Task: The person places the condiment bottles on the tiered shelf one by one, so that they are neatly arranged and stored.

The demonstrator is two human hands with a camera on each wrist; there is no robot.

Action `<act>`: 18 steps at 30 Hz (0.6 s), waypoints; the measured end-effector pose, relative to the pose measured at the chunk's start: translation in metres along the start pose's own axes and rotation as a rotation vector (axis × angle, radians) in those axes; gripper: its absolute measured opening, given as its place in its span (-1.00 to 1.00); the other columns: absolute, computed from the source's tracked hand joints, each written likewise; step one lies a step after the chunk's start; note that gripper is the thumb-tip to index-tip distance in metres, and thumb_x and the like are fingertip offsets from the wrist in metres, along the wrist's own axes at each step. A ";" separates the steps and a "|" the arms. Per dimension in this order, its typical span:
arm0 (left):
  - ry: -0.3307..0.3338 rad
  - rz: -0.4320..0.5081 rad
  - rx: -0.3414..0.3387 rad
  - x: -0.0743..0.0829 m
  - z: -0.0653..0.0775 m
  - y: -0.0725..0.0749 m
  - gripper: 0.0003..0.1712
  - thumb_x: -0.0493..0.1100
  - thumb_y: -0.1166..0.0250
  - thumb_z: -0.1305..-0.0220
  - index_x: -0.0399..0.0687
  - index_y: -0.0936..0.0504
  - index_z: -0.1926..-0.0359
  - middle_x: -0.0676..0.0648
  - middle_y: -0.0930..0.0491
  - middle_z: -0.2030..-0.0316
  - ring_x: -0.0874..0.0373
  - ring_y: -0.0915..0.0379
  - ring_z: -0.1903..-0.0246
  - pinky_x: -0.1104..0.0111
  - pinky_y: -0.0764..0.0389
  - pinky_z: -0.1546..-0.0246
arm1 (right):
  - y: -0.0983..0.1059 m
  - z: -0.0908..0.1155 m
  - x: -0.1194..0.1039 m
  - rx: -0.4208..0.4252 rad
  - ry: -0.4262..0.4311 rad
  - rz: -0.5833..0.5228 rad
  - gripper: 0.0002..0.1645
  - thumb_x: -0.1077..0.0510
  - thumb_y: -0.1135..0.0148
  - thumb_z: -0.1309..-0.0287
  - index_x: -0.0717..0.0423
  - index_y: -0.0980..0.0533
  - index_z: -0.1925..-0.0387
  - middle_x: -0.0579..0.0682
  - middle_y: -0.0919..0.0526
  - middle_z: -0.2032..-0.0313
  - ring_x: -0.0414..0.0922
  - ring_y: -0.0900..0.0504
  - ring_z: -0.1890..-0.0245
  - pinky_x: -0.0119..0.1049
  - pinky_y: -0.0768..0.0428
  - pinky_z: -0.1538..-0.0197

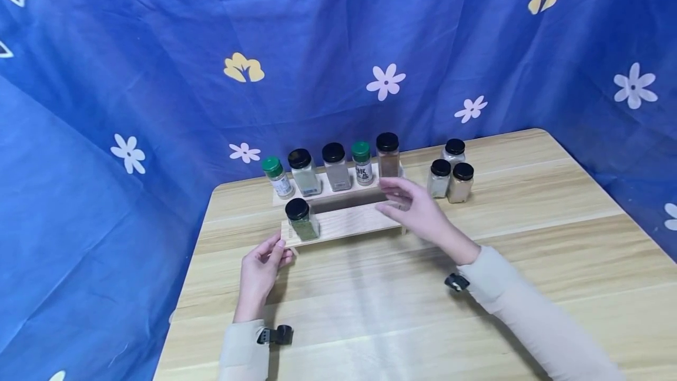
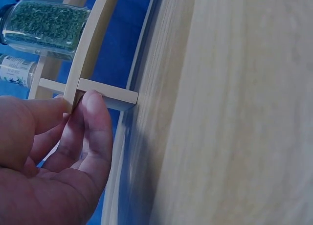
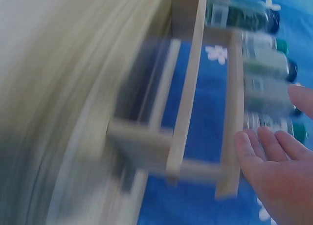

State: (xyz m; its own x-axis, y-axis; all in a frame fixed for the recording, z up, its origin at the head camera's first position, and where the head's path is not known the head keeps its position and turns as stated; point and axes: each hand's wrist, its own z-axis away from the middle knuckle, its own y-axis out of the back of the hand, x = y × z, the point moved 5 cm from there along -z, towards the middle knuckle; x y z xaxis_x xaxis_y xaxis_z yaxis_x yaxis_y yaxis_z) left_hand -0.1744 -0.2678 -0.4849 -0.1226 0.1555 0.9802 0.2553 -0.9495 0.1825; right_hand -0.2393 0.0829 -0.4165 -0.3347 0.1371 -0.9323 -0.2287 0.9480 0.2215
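A two-step wooden spice rack (image 1: 354, 222) stands on the table. My left hand (image 1: 261, 263) pinches the left end of its lower step between thumb and fingers; in the left wrist view the thumb lies on top of the board (image 2: 90, 44). Beside that hand, a black-capped jar of green dried herbs (image 1: 305, 228) stands on the lower step. At the rack's right end is my right hand (image 1: 415, 207), thumb and fingers spread apart with nothing between them. Its fingertips are just in front of a black-capped jar of brown spice (image 1: 388, 163) on the upper step.
Along the upper step stand green-capped shakers (image 1: 364, 170) and black-capped jars (image 1: 337, 172). To the right of the rack, three small black-capped jars (image 1: 460, 189) stand grouped on the table (image 1: 529, 193). A blue patterned cloth (image 1: 317, 46) hangs behind the table.
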 end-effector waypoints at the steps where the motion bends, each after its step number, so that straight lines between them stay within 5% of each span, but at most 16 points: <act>1: 0.000 -0.002 -0.002 0.000 0.000 0.000 -0.56 -0.29 -0.21 -0.56 -0.33 -0.53 -0.37 -0.07 -0.77 0.25 0.35 -0.73 0.32 0.49 -0.88 0.10 | 0.009 0.002 0.001 0.015 0.004 0.000 -0.28 0.28 -0.51 -0.21 0.26 -0.46 -0.37 0.25 -0.59 -0.32 0.23 -0.60 -0.32 -0.06 -0.64 -0.48; 6: 0.005 -0.004 -0.009 0.001 0.000 0.001 -0.55 -0.27 -0.21 -0.56 -0.31 -0.53 -0.38 -0.13 -0.77 0.19 0.33 -0.74 0.30 0.49 -0.88 0.09 | 0.051 0.012 0.006 0.097 0.045 0.028 -0.32 0.32 -0.48 -0.23 0.31 -0.47 -0.35 0.30 -0.60 -0.30 0.19 -0.60 -0.32 -0.09 -0.64 -0.47; 13: 0.013 -0.011 -0.005 0.001 0.000 0.002 -0.55 -0.25 -0.21 -0.57 -0.28 -0.53 -0.38 -0.09 -0.77 0.21 0.34 -0.74 0.30 0.50 -0.88 0.09 | 0.109 0.022 0.014 0.246 0.055 0.076 -0.29 0.34 -0.50 -0.20 0.33 -0.46 -0.36 0.31 -0.62 -0.27 -0.17 -0.69 -0.21 -0.36 -0.70 -0.38; 18: 0.006 -0.003 -0.011 0.001 0.001 0.000 -0.55 -0.25 -0.21 -0.57 -0.30 -0.53 -0.38 -0.10 -0.78 0.20 0.33 -0.74 0.29 0.49 -0.88 0.08 | 0.144 0.029 0.023 0.376 0.044 0.124 -0.30 0.34 -0.52 -0.18 0.38 -0.48 -0.33 0.02 -0.73 -0.14 -0.33 -0.69 -0.14 -0.53 -0.70 -0.31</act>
State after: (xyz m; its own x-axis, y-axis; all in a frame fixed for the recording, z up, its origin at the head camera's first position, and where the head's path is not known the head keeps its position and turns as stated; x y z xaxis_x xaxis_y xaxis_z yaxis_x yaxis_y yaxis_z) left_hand -0.1737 -0.2680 -0.4842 -0.1290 0.1564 0.9792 0.2445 -0.9520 0.1842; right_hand -0.2539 0.2311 -0.4140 -0.3798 0.2520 -0.8901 0.1639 0.9653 0.2034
